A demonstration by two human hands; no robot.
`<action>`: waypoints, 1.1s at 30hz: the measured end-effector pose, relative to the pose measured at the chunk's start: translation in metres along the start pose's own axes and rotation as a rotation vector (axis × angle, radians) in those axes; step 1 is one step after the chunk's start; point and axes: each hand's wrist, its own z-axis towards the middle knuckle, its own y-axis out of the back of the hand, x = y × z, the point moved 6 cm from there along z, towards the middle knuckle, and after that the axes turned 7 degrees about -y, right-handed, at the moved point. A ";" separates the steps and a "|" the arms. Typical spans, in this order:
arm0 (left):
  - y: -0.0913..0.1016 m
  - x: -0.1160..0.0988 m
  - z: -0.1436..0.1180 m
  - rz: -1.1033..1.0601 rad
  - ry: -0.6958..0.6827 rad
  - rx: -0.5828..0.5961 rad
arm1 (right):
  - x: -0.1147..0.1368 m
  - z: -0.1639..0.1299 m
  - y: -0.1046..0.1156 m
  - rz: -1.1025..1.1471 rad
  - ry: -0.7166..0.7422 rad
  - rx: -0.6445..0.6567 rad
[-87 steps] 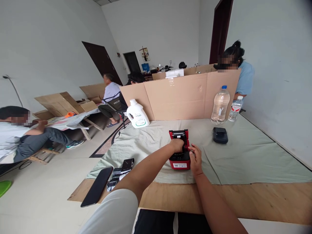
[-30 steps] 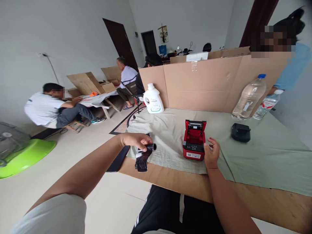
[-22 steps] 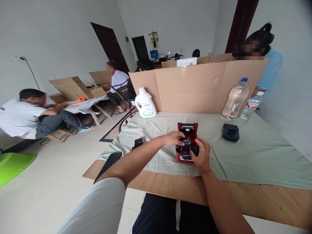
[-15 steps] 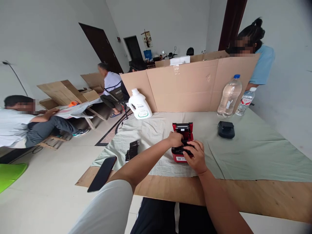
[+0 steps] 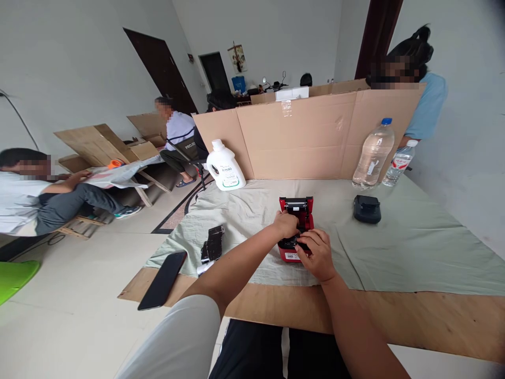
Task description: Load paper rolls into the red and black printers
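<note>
Left hand (image 5: 284,225) and right hand (image 5: 317,255) both on open red printer (image 5: 295,216) (lid up), table (image 5: 414,316) cloth-covered.

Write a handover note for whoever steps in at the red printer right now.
Left hand: on the red printer, by its open compartment; what its fingers grip is hidden.
Right hand: over the printer's front, fingers on a black part there.
Printer: on the green cloth, lid raised.
Done: lid open, both hands in the compartment.
Left: lid not yet shut; whether the black part is seated cannot be seen.
Nearby: black strips and a phone to the left, black case to the right.
</note>
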 end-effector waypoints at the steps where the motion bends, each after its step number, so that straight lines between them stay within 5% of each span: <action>1: 0.001 0.003 -0.004 -0.060 -0.029 -0.040 | 0.001 0.000 0.000 -0.005 0.009 0.000; 4: 0.008 0.019 -0.019 -0.292 -0.097 -0.237 | 0.004 -0.001 0.000 -0.034 0.043 -0.019; 9: 0.027 0.057 -0.045 -0.477 -0.020 -0.850 | 0.013 -0.002 0.001 -0.067 0.108 -0.088; 11: 0.029 0.060 -0.045 -0.486 -0.105 -0.972 | 0.015 -0.002 0.002 -0.077 0.132 -0.101; 16: 0.017 0.048 -0.033 -0.577 -0.331 -0.926 | 0.016 -0.002 0.004 -0.076 0.155 -0.116; 25: -0.018 0.021 -0.084 -0.598 -0.427 -1.083 | 0.015 -0.003 0.007 -0.120 0.134 -0.161; 33: -0.055 0.010 -0.092 -0.641 -0.349 -1.191 | 0.003 0.000 0.002 -0.072 0.070 -0.143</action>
